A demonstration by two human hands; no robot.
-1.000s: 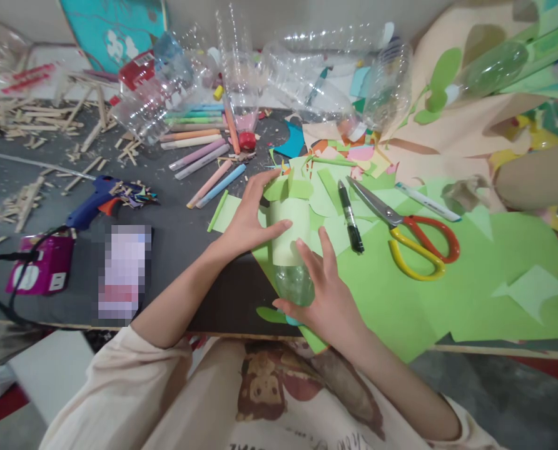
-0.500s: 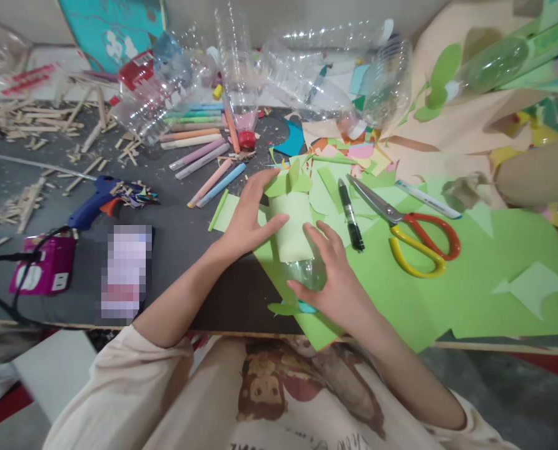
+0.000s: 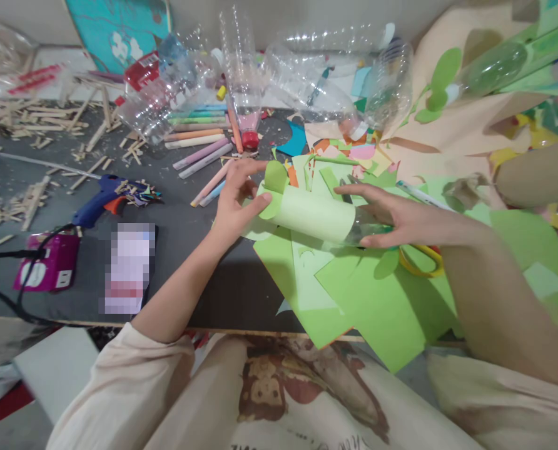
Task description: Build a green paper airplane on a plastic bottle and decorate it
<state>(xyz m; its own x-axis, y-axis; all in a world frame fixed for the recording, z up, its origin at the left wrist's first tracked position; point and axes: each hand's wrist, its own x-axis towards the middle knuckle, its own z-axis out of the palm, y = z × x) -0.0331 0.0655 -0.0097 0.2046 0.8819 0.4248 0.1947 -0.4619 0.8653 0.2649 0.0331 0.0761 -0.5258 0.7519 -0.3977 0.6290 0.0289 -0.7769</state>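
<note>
A clear plastic bottle wrapped in pale green paper (image 3: 319,214) lies nearly sideways between my hands, over green paper sheets (image 3: 382,300). Rounded green paper pieces (image 3: 275,178) stick out at its left end. My left hand (image 3: 241,200) grips that end, the thumb pressing on the paper. Around the bare clear end on the right curve the fingers and thumb of my right hand (image 3: 396,212). Just below that hand hangs a leaf-like green piece (image 3: 386,264). Scissors with a yellow handle loop (image 3: 422,261) lie mostly hidden behind my right hand.
Coloured markers (image 3: 201,153) and clear bottles (image 3: 241,75) lie at the back. To the left are a blue glue gun (image 3: 96,200) with a cord, a purple box (image 3: 49,262), a phone (image 3: 127,269) and wood sticks (image 3: 35,119). Paper scraps (image 3: 363,151) lie beyond the bottle.
The wrapped bottle has turned from pointing toward me to lying sideways, its bare end now at the right. My right hand has swung right with it. The green sheets beneath have shifted.
</note>
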